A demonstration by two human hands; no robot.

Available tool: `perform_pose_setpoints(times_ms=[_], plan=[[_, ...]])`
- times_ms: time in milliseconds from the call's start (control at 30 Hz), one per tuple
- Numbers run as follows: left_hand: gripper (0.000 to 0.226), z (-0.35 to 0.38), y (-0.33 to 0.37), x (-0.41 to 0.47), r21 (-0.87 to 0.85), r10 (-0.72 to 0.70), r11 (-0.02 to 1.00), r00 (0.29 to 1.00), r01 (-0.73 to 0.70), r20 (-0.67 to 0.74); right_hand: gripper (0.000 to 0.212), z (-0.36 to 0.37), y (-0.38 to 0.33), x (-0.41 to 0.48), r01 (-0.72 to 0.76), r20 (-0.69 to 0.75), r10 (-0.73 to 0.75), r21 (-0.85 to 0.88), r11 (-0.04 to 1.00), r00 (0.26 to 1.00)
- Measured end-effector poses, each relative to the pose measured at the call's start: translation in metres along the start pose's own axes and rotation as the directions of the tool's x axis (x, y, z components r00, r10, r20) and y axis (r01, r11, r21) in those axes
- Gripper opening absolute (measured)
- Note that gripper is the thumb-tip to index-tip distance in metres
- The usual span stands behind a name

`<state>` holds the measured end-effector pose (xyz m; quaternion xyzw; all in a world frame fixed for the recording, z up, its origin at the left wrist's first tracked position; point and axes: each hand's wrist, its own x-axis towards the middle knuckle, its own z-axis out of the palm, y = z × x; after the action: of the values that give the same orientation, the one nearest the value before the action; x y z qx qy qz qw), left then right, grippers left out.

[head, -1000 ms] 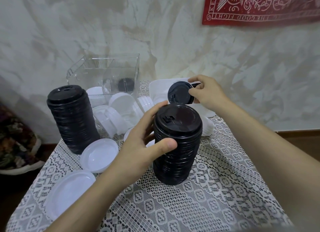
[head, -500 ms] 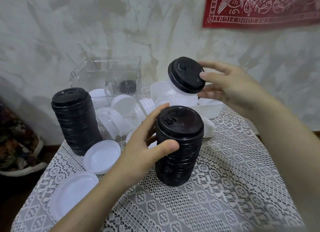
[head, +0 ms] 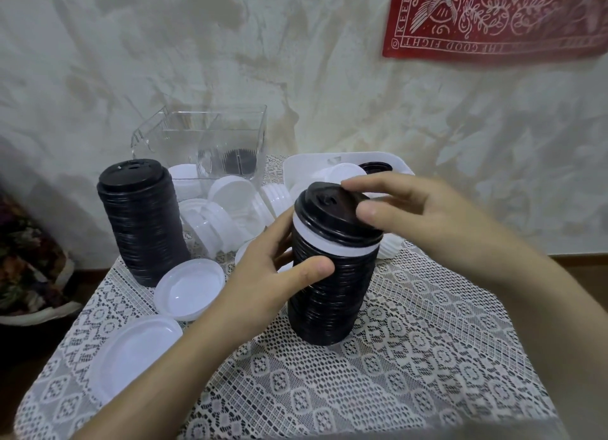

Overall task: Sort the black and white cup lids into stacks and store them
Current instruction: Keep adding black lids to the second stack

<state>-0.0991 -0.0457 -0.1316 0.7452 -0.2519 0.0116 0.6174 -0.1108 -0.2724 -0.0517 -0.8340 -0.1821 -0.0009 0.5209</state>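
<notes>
1. Black lid [head: 329, 212] sits at the top of the near stack [head: 329, 291], which stands upright in the middle of the counter [head: 427, 341]. A white band [head: 335, 242] shows between the lid and the black lids below; it looks like a white lid caught under it, so I judge this pair needs separating.
2. The right hand [head: 427, 215] pinches the black lid, its thumb [head: 371, 214] on the near rim and its other fingers curved over the top.
3. The left hand [head: 263, 275] grips the near stack just below the white band, thumb [head: 312, 268] on the front and fingers round the back.
4. A single lid is probably very light thin plastic. It likely flexes if squeezed across the dome, so the stiffer rolled rim is the better place to hold it.
5. Nested lids tend to cling. The smooth plastic may slip, or one lid may lift its neighbours.
6. The tall stack is light but likely tippy. Holding it round the sides near the top steadies it, and a hand under the base would suit carrying it.
7. The far stack [head: 141, 222] stands to the left. Loose white lids [head: 189, 288] lie beside it and in front of the clear box [head: 210, 136].
</notes>
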Motion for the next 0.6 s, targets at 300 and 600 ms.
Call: perform_pose_setpoints(times_ms=[300,600], plan=[[0.078,0.001,-0.001,0.001,-0.014,0.005,1.000,1.000,-0.005,0.009,0.063,-0.002,-0.006,-0.005,0.059,0.008,-0.059,0.017,0.998,0.998],[0.072,0.002,-0.003,0.003,-0.023,0.033,0.999,0.999,-0.033,0.009,0.035,-0.019,0.047,0.014,-0.144,-0.276,0.148,0.034,0.989,0.950]])
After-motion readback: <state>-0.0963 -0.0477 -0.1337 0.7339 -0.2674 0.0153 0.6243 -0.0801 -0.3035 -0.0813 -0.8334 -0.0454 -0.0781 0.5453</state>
